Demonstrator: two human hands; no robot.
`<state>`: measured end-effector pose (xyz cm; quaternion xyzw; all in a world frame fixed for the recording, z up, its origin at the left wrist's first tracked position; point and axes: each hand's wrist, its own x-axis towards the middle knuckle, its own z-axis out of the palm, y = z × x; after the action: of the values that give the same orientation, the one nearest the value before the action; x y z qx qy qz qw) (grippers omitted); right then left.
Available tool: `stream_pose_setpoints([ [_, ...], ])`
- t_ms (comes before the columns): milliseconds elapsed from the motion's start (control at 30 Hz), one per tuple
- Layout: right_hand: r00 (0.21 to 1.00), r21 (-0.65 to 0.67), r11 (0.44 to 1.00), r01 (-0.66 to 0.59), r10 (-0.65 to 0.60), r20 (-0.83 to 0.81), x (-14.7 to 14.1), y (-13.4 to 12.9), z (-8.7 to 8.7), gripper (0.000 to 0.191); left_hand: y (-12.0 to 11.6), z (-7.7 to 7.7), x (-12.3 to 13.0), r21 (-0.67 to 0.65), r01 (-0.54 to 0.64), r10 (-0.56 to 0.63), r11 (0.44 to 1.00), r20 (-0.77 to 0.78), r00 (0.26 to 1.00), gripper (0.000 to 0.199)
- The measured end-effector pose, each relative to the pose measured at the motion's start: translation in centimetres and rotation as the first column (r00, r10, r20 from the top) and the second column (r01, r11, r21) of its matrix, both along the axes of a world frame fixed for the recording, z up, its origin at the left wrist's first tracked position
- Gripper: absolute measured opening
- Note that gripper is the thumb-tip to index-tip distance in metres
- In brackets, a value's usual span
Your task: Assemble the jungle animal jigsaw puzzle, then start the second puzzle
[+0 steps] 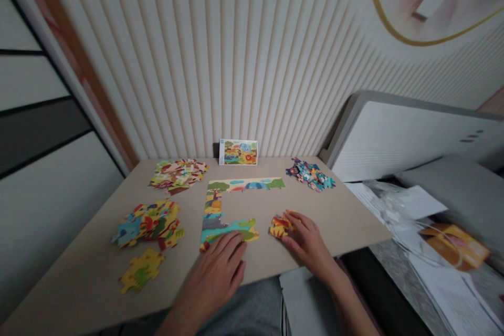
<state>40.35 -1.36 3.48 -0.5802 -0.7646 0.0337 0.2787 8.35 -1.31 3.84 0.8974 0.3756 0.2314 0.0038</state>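
Observation:
A partly joined jigsaw puzzle lies on the table, with its top, left and lower strips forming a C shape. My left hand rests on the lower strip, fingers stretched out, covering part of that edge. To the right of the strip, my right hand has its thumb and fingers around a small joined section of lion puzzle pieces, which lies on or just above the table. Propped against the wall, a reference picture card shows an animal scene with a lion and an elephant.
Loose puzzle pieces lie in a yellow-blue pile at left, a pink-green pile behind it and a dark blue pile at back right. A joined yellow section sits near the front left. Right of the table are papers and cables.

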Motion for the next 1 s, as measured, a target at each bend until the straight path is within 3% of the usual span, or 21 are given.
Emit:
stream_pose_setpoints([
  [167, 0.997, -0.034, 0.999, -0.014, 0.016, 0.074, 3.0, 1.9, -0.5, 0.053, 0.6, 1.5, 2.0, 0.014, 0.067, -0.066, 0.998, -0.091, 0.994, 0.042],
  [267, 0.993, -0.054, 0.998, -0.021, 0.027, 0.116, 3.8, 1.8, -0.5, 0.049, 1.4, 2.2, 4.9, 0.001, 0.116, -0.115, 0.993, -0.106, 0.988, 0.046],
  [367, 0.989, -0.045, 0.997, 0.064, -0.057, 0.136, 3.4, 1.0, -0.6, 0.042, 2.3, 2.1, 8.0, -0.027, 0.167, -0.169, 0.986, -0.119, 0.978, 0.042],
  [467, 0.98, -0.015, 0.988, 0.151, -0.147, 0.135, 2.9, 0.3, -1.2, 0.033, 2.7, 1.6, 9.7, -0.052, 0.127, -0.133, 0.991, -0.128, 0.983, 0.034],
  [567, 0.982, 0.002, 0.987, 0.163, -0.162, 0.099, 3.1, 0.2, -1.8, 0.029, 2.6, 1.0, 10.0, -0.057, 0.059, -0.065, 0.997, -0.112, 0.992, 0.036],
  [767, 0.999, -0.074, 0.997, -0.012, 0.015, 0.049, 4.4, 1.2, -1.1, 0.045, 2.0, 0.7, 9.4, -0.075, 0.062, -0.065, 0.995, -0.047, 0.997, 0.037],
  [1000, 0.974, -0.132, 0.969, -0.208, 0.218, 0.063, 5.2, 1.9, 0.4, 0.042, 1.7, 0.6, 9.5, -0.098, 0.051, -0.055, 0.994, -0.036, 0.998, 0.041],
])
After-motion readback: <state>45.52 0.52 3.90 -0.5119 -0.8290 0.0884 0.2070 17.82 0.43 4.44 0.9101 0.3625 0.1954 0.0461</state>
